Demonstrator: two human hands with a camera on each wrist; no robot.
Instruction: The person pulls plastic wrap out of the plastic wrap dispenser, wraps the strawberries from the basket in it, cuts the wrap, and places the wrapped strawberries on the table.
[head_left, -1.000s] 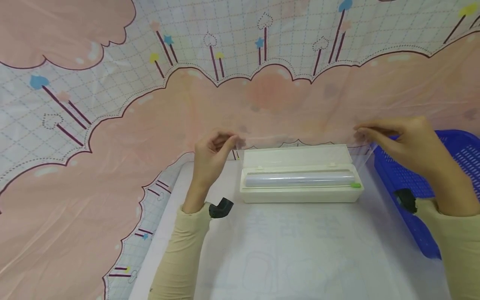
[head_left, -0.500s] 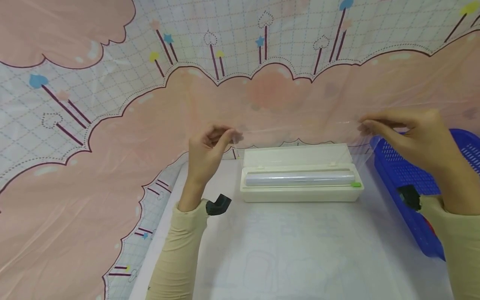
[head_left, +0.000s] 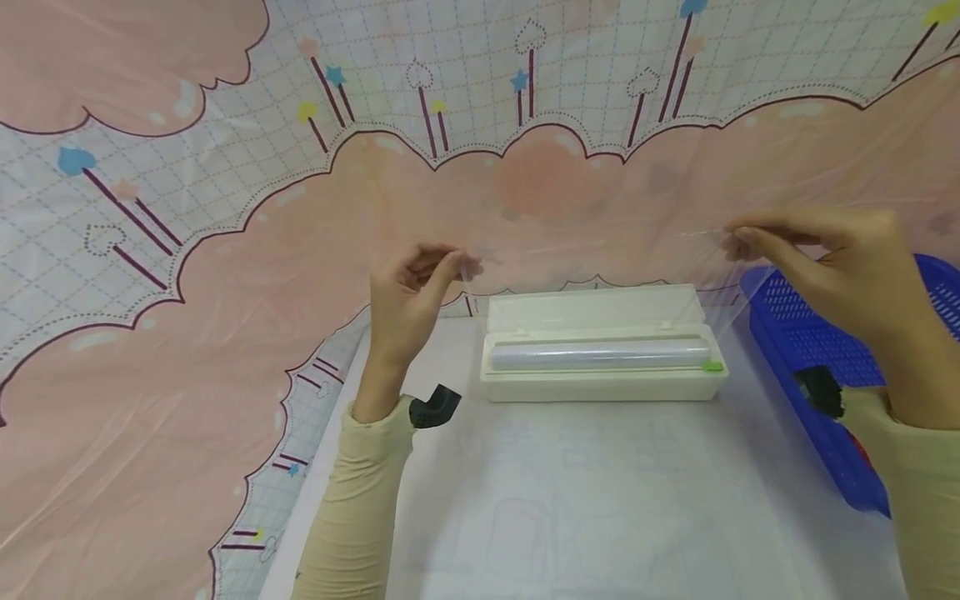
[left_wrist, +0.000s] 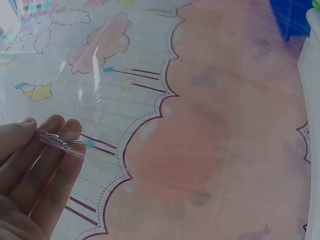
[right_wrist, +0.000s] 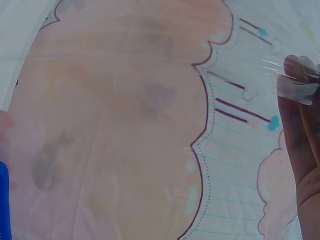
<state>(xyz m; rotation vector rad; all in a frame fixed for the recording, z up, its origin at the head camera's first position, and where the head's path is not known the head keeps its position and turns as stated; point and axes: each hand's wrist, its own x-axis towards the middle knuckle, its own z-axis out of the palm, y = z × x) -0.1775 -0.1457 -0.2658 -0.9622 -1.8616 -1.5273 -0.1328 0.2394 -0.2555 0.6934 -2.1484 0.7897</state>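
Left hand (head_left: pixel 405 304) higher, right hand (head_left: pixel 843 262) higher, both wider apart, clear film (head_left: pixel 738 302) raised.

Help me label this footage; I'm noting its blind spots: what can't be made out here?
Red thing by the blue basket: head view, mostly hidden by the right sleeve.
Clear film: head view, too transparent to trace its outline.
Roll: head view, underside hidden inside the white box.
Right hand: right wrist view, cut off by the right edge.

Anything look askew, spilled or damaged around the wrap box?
No spill or damage shows. Only the clear film looks off: it is bunched into creases at the left hand instead of lying flat. The white box sits upright.
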